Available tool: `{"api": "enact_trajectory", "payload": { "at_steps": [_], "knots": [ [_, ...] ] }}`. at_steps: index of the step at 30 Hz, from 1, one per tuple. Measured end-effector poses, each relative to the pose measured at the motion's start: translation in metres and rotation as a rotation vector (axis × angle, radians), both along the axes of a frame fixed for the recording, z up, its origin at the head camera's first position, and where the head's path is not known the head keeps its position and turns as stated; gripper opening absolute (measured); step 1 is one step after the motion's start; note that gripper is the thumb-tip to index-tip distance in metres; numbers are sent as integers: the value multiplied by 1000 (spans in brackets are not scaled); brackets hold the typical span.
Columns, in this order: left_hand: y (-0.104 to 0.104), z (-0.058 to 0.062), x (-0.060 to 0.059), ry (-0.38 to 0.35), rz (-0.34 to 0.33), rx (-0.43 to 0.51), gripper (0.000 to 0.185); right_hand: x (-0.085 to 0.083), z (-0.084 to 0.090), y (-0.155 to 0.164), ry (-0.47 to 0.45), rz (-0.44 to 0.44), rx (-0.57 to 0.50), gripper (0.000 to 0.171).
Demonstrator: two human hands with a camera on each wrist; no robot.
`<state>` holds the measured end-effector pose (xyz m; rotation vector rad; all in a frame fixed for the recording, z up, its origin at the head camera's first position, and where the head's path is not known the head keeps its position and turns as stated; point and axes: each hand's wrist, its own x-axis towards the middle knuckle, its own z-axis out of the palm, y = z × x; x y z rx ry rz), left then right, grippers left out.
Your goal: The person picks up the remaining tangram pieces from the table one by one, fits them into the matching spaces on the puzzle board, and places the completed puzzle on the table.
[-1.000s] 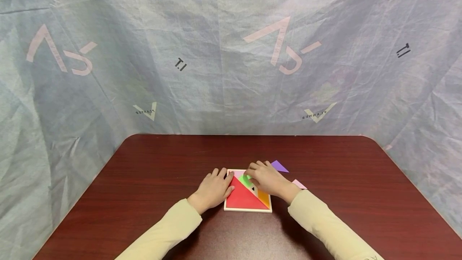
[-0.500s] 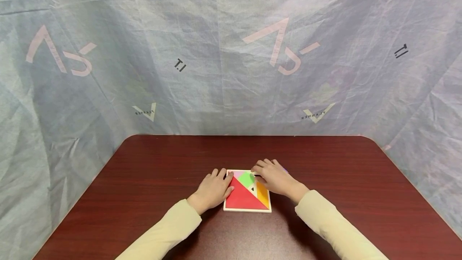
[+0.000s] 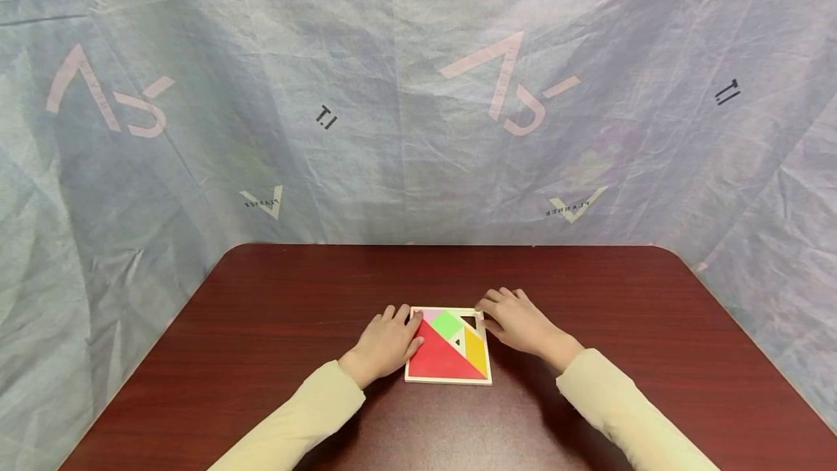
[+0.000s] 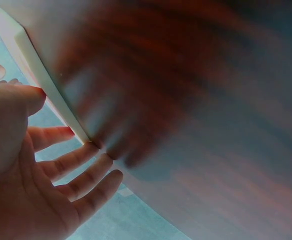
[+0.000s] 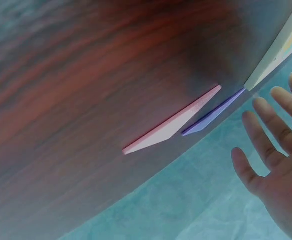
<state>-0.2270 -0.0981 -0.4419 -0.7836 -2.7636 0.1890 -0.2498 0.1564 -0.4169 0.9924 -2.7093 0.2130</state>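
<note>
Now the work stands between pieces: the square wooden tangram tray [image 3: 447, 379] already holds a red triangle [image 3: 437, 362], a green piece [image 3: 447, 323], an orange triangle [image 3: 476, 356] and a pink sliver at its far left corner, while a dark unfilled gap [image 3: 468, 323] shows at the far right corner. The left hand [image 3: 386, 344] lies flat with relaxed fingers against the tray's left edge, steadying it and gripping nothing. The right hand [image 3: 522, 324] hovers with fingers spread and loose just beside the tray's right edge, holding nothing.

From the right wrist view, a pink piece [image 5: 173, 122] and a purple piece [image 5: 213, 113] lie flat on the tabletop [image 3: 275, 296] under that hand, close to each other and near the tray's corner [image 5: 273, 60]. By my judgement the next move is to pick one of these thin pieces up, which calls for a fingertip pinch or a slide, since both sit flush on the wood.

Room is generous: the table runs well clear to the right and far side, and its rounded corners are well apart from the hands.
</note>
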Motion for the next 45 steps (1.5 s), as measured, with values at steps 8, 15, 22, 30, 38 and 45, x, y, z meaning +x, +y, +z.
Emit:
{"api": "enact_trajectory", "payload": {
  "at_steps": [8,15,22,30,38,45],
  "knots": [
    [0,-1,0,0,0,6,44,3,-2,18,17,-24,10,20],
    [0,-1,0,-6,2,0,44,6,-1,32,31,-40,-20,18],
    [0,-1,-1,-1,0,-6,44,9,-2,42,37,-55,-17,20],
    [0,-1,0,9,0,-5,44,13,-1,50,30,-71,-9,19],
    [0,0,1,27,-6,-3,44,14,-4,59,31,-79,-5,22],
    [0,0,1,14,-2,3,45,15,-7,63,15,-90,-7,21]
  ]
}}
